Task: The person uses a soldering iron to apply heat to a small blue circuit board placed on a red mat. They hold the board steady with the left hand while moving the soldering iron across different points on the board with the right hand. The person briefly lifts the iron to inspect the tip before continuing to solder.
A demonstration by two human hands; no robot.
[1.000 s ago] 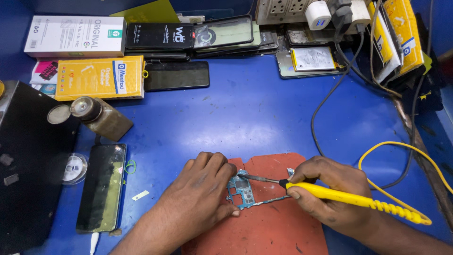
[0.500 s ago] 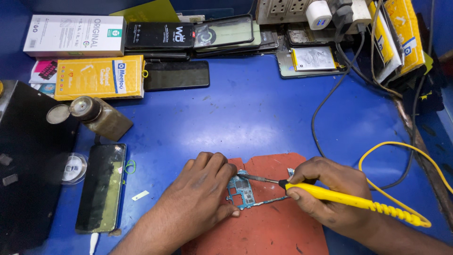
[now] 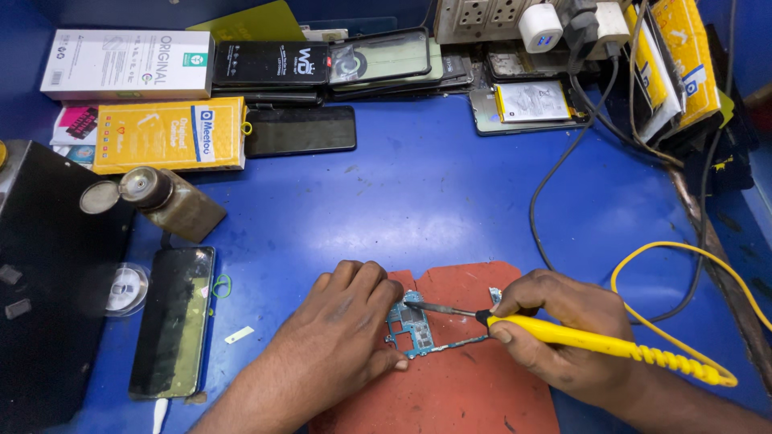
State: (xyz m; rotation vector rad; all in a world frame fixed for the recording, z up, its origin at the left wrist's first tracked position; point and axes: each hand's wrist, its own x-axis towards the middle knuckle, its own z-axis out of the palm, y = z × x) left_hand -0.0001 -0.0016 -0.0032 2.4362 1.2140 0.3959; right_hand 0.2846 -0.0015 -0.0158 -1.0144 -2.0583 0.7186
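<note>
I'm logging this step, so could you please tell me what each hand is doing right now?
Left hand: open, pressing down the circuit board.
Right hand: closed around the yellow soldering iron.

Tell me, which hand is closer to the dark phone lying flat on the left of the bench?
Left. The left hand rests on the circuit board, just right of the dark phone. The right hand, holding the yellow soldering iron, is farther right.

Bright overhead light, sharp, soft shadows

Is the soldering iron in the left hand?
No, the yellow soldering iron is in the right hand; the left hand presses the circuit board.
</note>
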